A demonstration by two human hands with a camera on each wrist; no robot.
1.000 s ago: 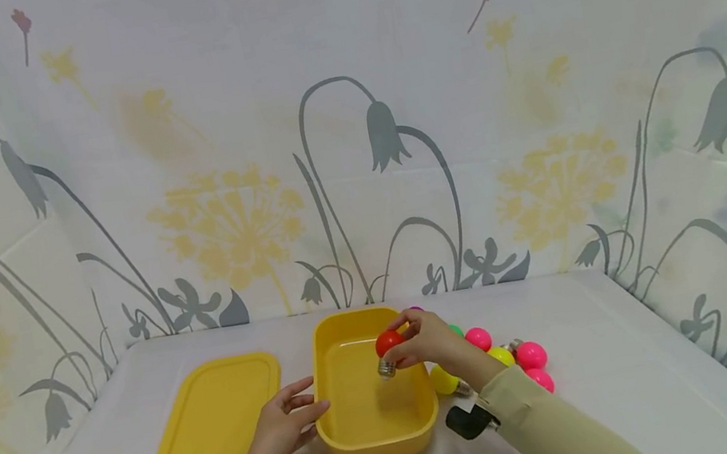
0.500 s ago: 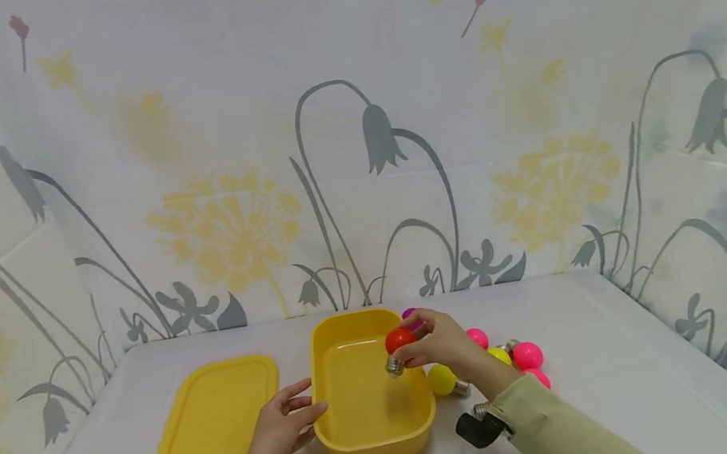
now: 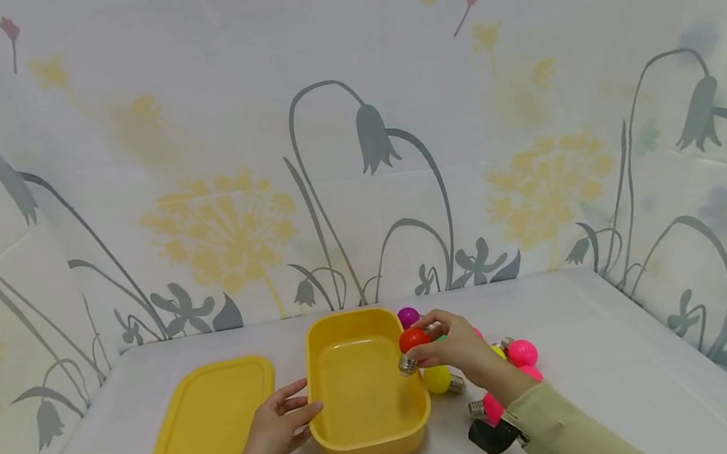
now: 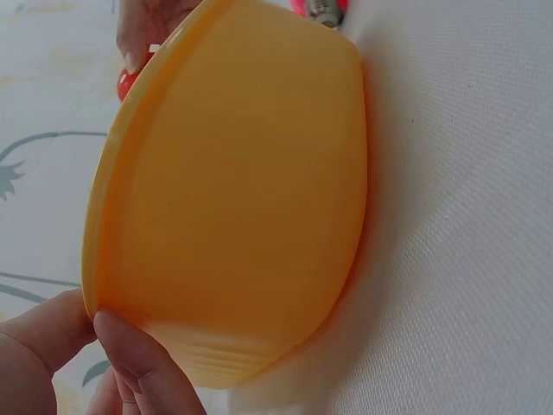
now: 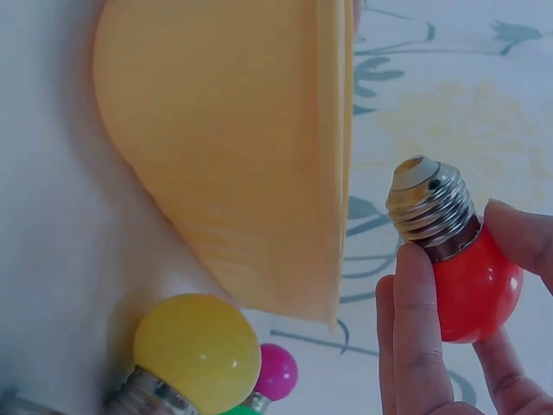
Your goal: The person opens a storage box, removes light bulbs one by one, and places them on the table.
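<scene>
My left hand (image 3: pixel 274 431) is at the near left side of a yellow plastic box (image 3: pixel 376 452). In the left wrist view its thumb and a finger pinch the box's rim (image 4: pixel 97 216). My right hand (image 3: pixel 467 347) holds a red light bulb (image 3: pixel 414 339) by its round glass, over the box's right rim. The bulb's silver screw base points down in the head view; the right wrist view shows this red bulb (image 5: pixel 477 294) between thumb and fingers, apart from the box wall (image 5: pixel 225 156). The box's visible inside floor is bare.
Right of the box lie several bulbs, among them a yellow bulb (image 3: pixel 438 380), a purple bulb (image 3: pixel 409 317) and a pink bulb (image 3: pixel 523 353); my right arm partly hides them. A flat yellow lid (image 3: pixel 207 441) lies at the left on the white tabletop.
My right hand has moved right with the red bulb, from above the box's inside to its right rim. The left hand stays at the box. The head view has shifted slightly.
</scene>
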